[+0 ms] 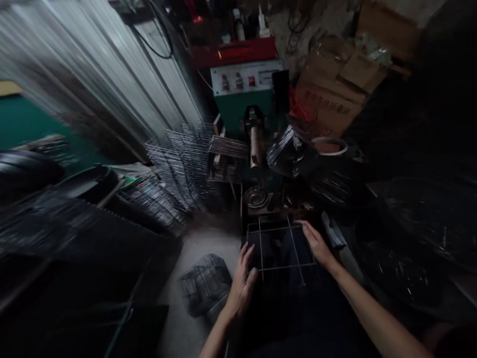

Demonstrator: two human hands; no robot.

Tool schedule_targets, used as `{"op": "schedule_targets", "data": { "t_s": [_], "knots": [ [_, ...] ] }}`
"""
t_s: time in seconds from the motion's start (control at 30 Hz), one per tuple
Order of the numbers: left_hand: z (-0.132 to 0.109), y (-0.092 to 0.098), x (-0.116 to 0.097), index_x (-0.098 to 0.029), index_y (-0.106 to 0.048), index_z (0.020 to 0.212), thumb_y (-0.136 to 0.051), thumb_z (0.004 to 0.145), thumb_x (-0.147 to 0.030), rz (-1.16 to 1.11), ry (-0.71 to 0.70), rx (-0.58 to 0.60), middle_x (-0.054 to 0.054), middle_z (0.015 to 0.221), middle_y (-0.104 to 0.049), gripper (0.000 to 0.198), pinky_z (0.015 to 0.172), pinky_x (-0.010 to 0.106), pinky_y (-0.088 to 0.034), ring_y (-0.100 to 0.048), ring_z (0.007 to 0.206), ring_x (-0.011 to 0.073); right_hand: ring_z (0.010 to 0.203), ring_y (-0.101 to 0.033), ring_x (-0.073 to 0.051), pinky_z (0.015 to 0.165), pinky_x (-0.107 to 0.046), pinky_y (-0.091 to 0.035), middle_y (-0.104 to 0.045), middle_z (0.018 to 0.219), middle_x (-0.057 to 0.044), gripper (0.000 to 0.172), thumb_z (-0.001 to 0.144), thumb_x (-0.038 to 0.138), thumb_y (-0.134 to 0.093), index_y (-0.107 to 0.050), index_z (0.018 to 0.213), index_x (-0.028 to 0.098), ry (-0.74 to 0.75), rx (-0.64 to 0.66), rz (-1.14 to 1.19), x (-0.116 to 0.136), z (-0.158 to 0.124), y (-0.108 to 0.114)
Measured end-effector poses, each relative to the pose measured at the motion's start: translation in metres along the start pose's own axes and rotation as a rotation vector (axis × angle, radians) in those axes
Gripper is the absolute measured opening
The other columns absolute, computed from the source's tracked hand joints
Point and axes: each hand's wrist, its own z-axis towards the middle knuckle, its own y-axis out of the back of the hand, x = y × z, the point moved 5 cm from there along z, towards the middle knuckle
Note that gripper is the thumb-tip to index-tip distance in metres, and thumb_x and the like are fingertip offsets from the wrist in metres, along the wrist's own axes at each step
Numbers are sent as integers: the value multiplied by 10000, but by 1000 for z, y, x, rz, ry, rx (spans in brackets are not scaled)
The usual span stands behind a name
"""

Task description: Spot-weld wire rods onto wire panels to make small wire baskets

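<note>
A rectangular wire frame (292,243) with thin crossing bars is held level above my lap, between my two hands. My left hand (242,283) is at its left edge, with the fingers slightly curled and the thumb near the lower left corner. At the right edge my right hand (316,244) grips the side, fingers reaching to the upper right corner. Just beyond the frame stands a green machine (233,104) with a bronze-coloured cylinder (255,146) pointing down towards me. A small round metal dish (257,197) sits below that cylinder.
Stacks of bent wire racks (182,164) stand left of the machine. More wire pieces (283,149) lie to its right, near a round tub (330,146) and cardboard boxes (331,94). A wire bundle (206,283) rests on the floor at my left. The surroundings are dark and blurred.
</note>
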Motion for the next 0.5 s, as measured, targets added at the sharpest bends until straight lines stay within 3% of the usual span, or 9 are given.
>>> {"op": "schedule_targets", "data": {
  "t_s": [0.1,0.17,0.2,0.27,0.33,0.43,0.5],
  "knots": [
    [4,21,-1,-269,-641,1316,-673,791,-573,26,30,83,123,1464,-533,607,1128,470,-366,-498,1334,382,1333,-513,-270,1164,-464,-339,-635,1321,-76,617,960,688,-292,-615,1276,268,-67,50,7,-30,-3,-1],
    [27,47,-10,-257,-721,1191,-715,761,-550,76,67,26,140,1217,-699,520,971,427,-484,-656,1086,356,1322,-522,-302,1154,-504,-353,-649,1308,-77,627,943,706,-323,-644,1257,269,-45,124,15,-35,3,3],
    [46,64,-19,-246,-757,1096,-752,738,-516,137,68,-67,133,1064,-740,448,899,393,-505,-682,968,328,1310,-533,-311,1143,-518,-367,-654,1303,-75,622,946,700,-325,-654,1252,271,-29,178,18,-35,9,6],
    [97,100,-47,-229,-765,975,-827,671,-446,301,-17,-292,105,923,-727,378,785,327,-511,-666,840,272,1268,-569,-317,1111,-532,-409,-670,1280,-74,600,964,668,-312,-676,1233,275,-5,282,10,-31,24,13],
    [161,124,-82,-219,-735,985,-787,717,-443,521,-177,-414,83,933,-699,353,802,313,-503,-650,832,239,1213,-607,-318,1069,-526,-453,-687,1251,-80,563,973,635,-334,-697,1201,268,17,311,-46,-30,45,25],
    [262,130,-123,-210,-668,1108,-587,881,-438,1047,-318,-454,106,1107,-655,331,866,362,-506,-622,1013,275,1134,-647,-309,1009,-473,-504,-706,1211,-88,468,945,591,-473,-712,1152,247,91,200,-210,-35,85,50],
    [320,121,-137,-191,-629,1171,-577,883,-372,1323,-335,-403,147,1211,-603,344,850,382,-517,-568,1127,318,1095,-664,-296,972,-435,-523,-720,1172,-78,404,932,550,-528,-713,1123,246,154,100,-317,-38,112,69]
  ]
}}
